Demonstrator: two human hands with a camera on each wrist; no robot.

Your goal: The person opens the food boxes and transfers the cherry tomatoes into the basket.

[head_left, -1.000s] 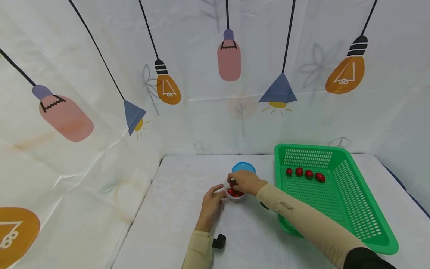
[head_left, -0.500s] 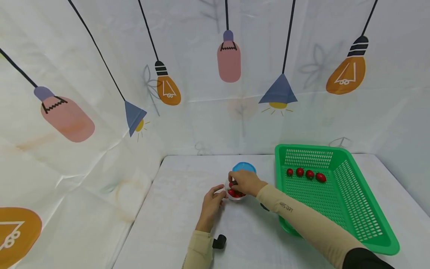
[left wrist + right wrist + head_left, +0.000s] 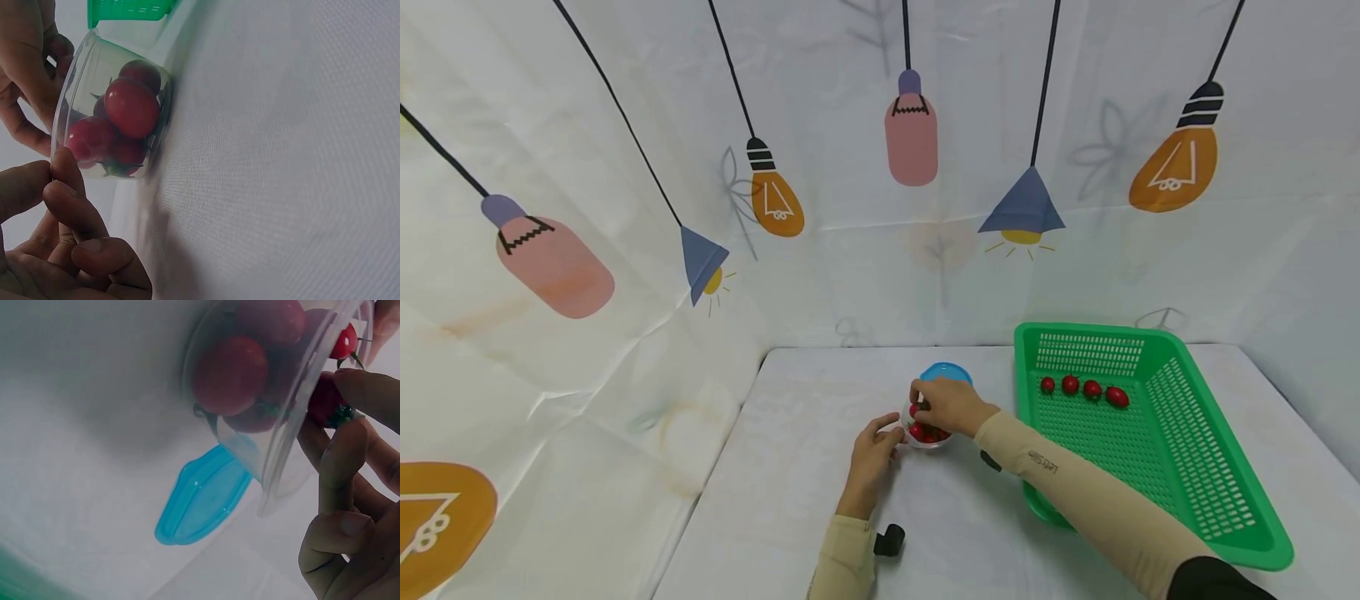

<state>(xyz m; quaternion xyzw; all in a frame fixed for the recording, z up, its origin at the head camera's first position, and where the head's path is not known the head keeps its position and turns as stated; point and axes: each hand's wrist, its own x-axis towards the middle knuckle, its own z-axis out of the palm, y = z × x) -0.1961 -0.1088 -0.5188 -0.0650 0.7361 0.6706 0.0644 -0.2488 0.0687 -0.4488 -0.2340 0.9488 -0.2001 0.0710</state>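
A clear plastic tub (image 3: 81, 56) of cherry tomatoes (image 3: 132, 107) stands on the white-covered table. My left hand (image 3: 871, 460) pinches its rim from the left, thumb and fingertips at the edge in the left wrist view. At the tub's mouth, my right hand (image 3: 957, 405) holds one cherry tomato (image 3: 326, 403) between thumb and fingers, its green stem end showing in the right wrist view. Several red tomatoes are visible through the tub wall. Just behind the tub lies a blue lid (image 3: 946, 371), partly covered by the right hand in the head view.
On the right is a large green plastic basket (image 3: 1240, 492), with a row of several cherry tomatoes (image 3: 1092, 390) toward its far end. My right forearm (image 3: 1075, 483) passes over the basket's near left side. A curtain printed with lamps (image 3: 1021, 200) hangs behind the table.
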